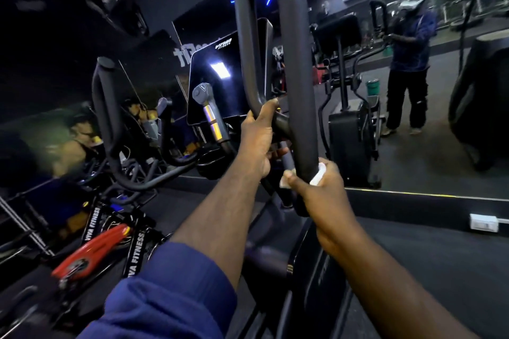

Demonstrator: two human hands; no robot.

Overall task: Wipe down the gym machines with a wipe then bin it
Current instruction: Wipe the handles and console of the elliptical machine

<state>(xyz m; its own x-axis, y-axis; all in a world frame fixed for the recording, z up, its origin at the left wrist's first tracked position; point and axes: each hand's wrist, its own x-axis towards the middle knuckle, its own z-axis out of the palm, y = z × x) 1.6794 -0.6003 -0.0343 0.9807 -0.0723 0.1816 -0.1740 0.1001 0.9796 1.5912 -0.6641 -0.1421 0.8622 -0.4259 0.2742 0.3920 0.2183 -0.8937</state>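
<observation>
Closest to you is your blue sleeve (165, 297) on the left arm. Your left hand (259, 143) is curled round the low inner part of the black loop handle (300, 77), with the thumb pointing up. Your right hand (322, 190) is just beside it, lower and to the right. It is clenched round the right leg of the same loop, with the white wipe (316, 173) pressed between your fingers and the tube. The wipe is small and crumpled. It peeks out at 2 spots, above your knuckles and by your thumb.

On your left the space is tight. A bike with a red part (91, 253) and black bars sits close below your left arm. On your right, dark floor (427, 256) runs up to the bottom edge of the mirror (429, 151). A white wall socket (484, 222) sits just under that edge.

The loop rises tall and bends over at the top. Behind it stands the dark screen (217, 82), with a small grey grip (205, 99) in front of it. A 2nd tall handle (104, 107) stands further left. Far off, the mirror shows a person and a green bin (372, 87) beside a machine.
</observation>
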